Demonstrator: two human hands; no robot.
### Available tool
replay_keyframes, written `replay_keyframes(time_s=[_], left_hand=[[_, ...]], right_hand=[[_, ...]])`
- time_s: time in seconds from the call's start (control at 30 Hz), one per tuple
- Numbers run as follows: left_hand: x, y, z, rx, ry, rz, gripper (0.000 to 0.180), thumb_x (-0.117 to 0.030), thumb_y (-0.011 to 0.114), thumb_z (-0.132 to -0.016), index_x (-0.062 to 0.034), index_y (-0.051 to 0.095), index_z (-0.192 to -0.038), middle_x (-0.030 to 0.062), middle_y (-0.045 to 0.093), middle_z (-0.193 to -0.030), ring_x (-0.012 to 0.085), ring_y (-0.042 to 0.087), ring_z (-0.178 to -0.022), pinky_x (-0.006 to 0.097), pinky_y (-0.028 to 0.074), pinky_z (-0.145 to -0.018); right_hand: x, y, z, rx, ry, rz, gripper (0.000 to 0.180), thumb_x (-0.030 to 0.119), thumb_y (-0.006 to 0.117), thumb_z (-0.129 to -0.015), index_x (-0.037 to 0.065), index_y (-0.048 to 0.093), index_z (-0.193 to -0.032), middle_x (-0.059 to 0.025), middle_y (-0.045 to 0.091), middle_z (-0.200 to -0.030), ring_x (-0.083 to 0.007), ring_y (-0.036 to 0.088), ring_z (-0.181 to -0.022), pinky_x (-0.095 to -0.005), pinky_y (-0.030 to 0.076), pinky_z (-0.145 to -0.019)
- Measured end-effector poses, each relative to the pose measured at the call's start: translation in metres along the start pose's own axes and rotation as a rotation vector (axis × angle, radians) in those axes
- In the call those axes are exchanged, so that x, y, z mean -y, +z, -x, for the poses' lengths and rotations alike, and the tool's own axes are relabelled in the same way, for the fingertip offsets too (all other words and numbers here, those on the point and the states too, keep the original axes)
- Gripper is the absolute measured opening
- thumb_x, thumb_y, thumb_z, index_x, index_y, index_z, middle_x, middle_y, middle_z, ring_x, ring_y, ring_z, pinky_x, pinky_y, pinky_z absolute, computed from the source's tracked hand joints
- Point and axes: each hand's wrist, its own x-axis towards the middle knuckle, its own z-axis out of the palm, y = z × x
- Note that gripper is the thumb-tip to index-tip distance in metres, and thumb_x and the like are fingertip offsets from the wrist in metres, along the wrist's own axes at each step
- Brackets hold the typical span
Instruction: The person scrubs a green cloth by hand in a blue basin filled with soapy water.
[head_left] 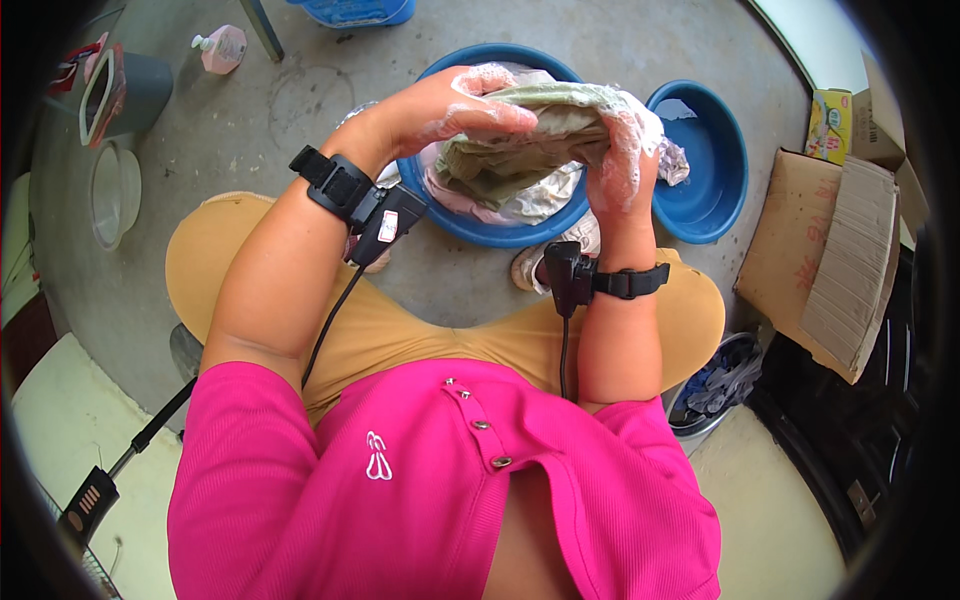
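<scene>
A wet olive-green cloth (570,128), streaked with white suds, is stretched between my hands above a round blue basin (500,235). My left hand (445,108) grips its left side, foam on the fingers and thumb. At the cloth's right end, my right hand (622,160) is closed around a bunched, soapy part; some of its fingers are hidden by the folds. Whitish and pinkish laundry (548,200) lies in the basin under the cloth.
To the right stand a second blue basin (715,175), a cardboard box (790,240) and a bucket of dark cloths (728,375). A pink pump bottle (222,50), grey bucket (148,90) and pale tub (128,195) are on the left.
</scene>
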Motion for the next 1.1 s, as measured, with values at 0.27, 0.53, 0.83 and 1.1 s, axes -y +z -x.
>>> replay_keyframes(time_s=[0.27, 0.53, 0.83, 1.1], left_hand=[[0.034, -0.020, -0.003, -0.181, 0.056, -1.140, 0.033, -0.027, 0.069, -0.067, -0.0036, 0.061, -0.089, 0.0119, 0.058, -0.084, 0.0220, 0.055, -0.080, 0.030, 0.043, -0.074], [0.014, -0.027, -0.003, -0.234, 0.142, 0.240, 0.023, -0.007, 0.053, -0.077, -0.0005, 0.056, -0.099, 0.0074, 0.061, -0.090, 0.0174, 0.059, -0.082, 0.032, 0.047, -0.076], [0.045, 0.023, -0.028, -0.565, 0.311, 0.111, 0.032, -0.016, 0.052, -0.086, -0.0064, 0.039, -0.115, 0.0107, 0.053, -0.105, 0.0218, 0.053, -0.095, 0.031, 0.044, -0.081], [0.076, 0.056, -0.006, -0.370, 0.210, -1.091, 0.043, -0.039, 0.044, -0.085, -0.0082, 0.044, -0.115, 0.0195, 0.057, -0.092, 0.0351, 0.058, -0.080, 0.043, 0.047, -0.066]], right_hand=[[0.019, -0.001, 0.002, -0.273, 0.069, -0.455, 0.008, 0.003, 0.051, -0.075, 0.000, 0.054, -0.068, -0.0049, 0.055, -0.069, -0.0126, 0.052, -0.064, -0.0231, 0.042, -0.060], [-0.016, -0.016, -0.003, -0.264, 0.100, 0.344, 0.029, 0.001, 0.055, -0.079, -0.001, 0.044, -0.107, -0.0085, 0.051, -0.100, -0.0140, 0.050, -0.088, -0.0237, 0.040, -0.079], [-0.043, 0.022, 0.000, -0.119, 0.742, -0.686, 0.041, 0.031, 0.031, -0.091, 0.003, 0.048, -0.116, -0.0146, 0.052, -0.116, -0.0283, 0.053, -0.103, -0.0426, 0.042, -0.090], [-0.043, 0.036, 0.004, -0.300, 0.837, -0.738, 0.046, 0.036, 0.026, -0.092, 0.003, 0.046, -0.116, -0.0165, 0.055, -0.108, -0.0316, 0.053, -0.098, -0.0425, 0.042, -0.088]])
